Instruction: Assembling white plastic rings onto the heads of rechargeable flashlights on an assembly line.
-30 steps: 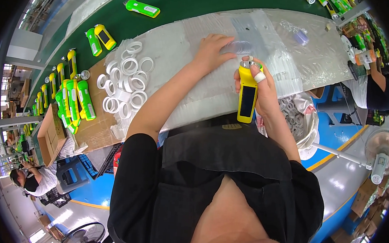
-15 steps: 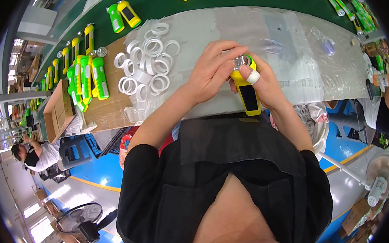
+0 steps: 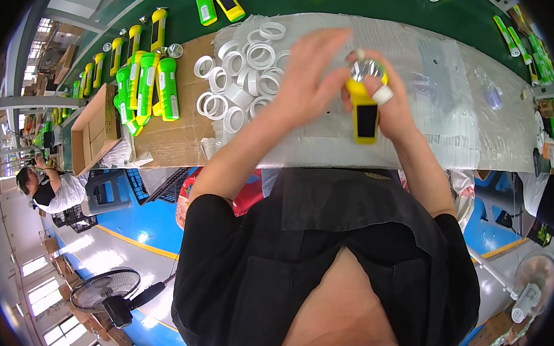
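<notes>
A yellow flashlight point(image 3: 365, 115) with a black panel on its body stands out from my right hand point(image 3: 392, 107), which is closed around its head end. The flashlight's shiny silver reflector point(image 3: 367, 69) faces up and is uncovered. White wraps show on the right thumb and on one right fingertip. My left hand point(image 3: 308, 80) hovers just left of the flashlight, somewhat blurred, its fingers stretched out and nothing seen in it. Beside that hand lies a loose heap of white plastic rings point(image 3: 238, 95) on the plastic-covered worktop point(image 3: 317, 134).
Green and yellow flashlights point(image 3: 166, 87) lie on cardboard at left, with more standing behind them. Others point(image 3: 227, 2) rest on the green conveyor belt point(image 3: 363, 4). An open cardboard box point(image 3: 96, 124) sits at the left edge. A person point(image 3: 51, 188) sits far left; fans point(image 3: 113, 302) stand behind.
My left hand has come off the flashlight's head and opened, moving toward the rings. The reflector is now more exposed. My right hand keeps its hold; the whole view has shifted.
</notes>
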Motion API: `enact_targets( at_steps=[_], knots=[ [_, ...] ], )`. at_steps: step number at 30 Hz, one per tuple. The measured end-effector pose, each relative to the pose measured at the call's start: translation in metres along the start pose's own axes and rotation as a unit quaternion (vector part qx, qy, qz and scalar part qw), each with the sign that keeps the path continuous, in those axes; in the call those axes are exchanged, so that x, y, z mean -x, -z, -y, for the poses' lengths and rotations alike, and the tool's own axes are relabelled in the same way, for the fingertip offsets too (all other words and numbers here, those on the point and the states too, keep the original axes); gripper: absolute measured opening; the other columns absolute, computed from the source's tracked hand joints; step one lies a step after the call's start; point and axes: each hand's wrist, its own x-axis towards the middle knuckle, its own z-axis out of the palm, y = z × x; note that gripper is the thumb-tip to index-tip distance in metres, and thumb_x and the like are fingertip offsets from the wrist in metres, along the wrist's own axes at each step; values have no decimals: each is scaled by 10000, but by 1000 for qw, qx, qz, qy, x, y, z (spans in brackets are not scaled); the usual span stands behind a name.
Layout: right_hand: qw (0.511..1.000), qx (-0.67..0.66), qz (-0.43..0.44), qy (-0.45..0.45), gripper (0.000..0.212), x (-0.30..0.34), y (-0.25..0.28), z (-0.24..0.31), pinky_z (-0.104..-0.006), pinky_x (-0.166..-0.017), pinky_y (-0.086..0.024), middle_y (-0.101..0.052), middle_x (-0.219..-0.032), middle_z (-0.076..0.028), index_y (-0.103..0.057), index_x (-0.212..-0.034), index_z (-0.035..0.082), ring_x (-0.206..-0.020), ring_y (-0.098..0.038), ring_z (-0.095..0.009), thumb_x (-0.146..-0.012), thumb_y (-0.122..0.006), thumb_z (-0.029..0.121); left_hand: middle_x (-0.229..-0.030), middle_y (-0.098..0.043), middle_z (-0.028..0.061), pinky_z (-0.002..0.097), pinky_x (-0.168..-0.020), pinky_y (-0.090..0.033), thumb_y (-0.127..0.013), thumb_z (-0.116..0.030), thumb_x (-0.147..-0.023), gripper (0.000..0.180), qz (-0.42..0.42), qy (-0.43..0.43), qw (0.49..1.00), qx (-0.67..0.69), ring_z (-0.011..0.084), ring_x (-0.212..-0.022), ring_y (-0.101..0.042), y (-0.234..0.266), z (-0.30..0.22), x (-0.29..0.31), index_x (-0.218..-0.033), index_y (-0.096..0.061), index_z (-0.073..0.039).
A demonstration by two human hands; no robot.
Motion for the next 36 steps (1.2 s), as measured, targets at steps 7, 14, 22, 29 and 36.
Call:
enact_targets(
  at_steps=[7,14,22,29,36],
  knots=[
    [993,91,-57,53,387,-33,15,-11,-290,-640,-454,-579,-827,-100,-485,-1230,52,-689,-555,-159,-955,-546,317,-1066,-635,123,422,-882,-405,-732,-338,-800,520,363,75,861,-348,285,-1018,-577,45,49,-18,-1283,-598,-198],
    [997,45,-43,53,280,-30,16,-11,-290,-629,-460,-602,-817,-76,-499,-1191,32,-674,-555,-140,-953,-550,170,-1149,-613,90,273,-807,-514,-707,-51,-857,232,70,221,938,256,142,-997,-615,44,17,-45,-1082,-650,-48],
    [996,36,-3,87,319,-30,17,-15,-296,-656,-486,-599,-913,-95,-483,-1217,27,-730,-574,-149,-907,-495,98,-1092,-603,87,311,-760,-511,-811,-155,-749,245,40,38,996,70,214,-933,-604,25,-14,-37,-982,-744,-119],
    [998,10,6,65,487,-25,26,-14,-321,-849,-483,-577,-1163,-112,-409,-1371,47,-997,-585,-189,-953,-555,248,-1034,-571,79,325,-756,-498,-810,-225,-741,287,78,16,997,19,216,-913,-578,28,-19,-39,-1008,-756,-136],
    [923,303,74,226,438,-26,64,35,-331,-965,-451,-580,-1251,-87,-577,-1229,69,-1142,-559,-208,-854,-721,244,-1084,-586,80,332,-795,-496,-820,-196,-736,331,137,18,990,29,225,-961,-591,25,-30,-44,-1046,-724,-127]
  ],
)
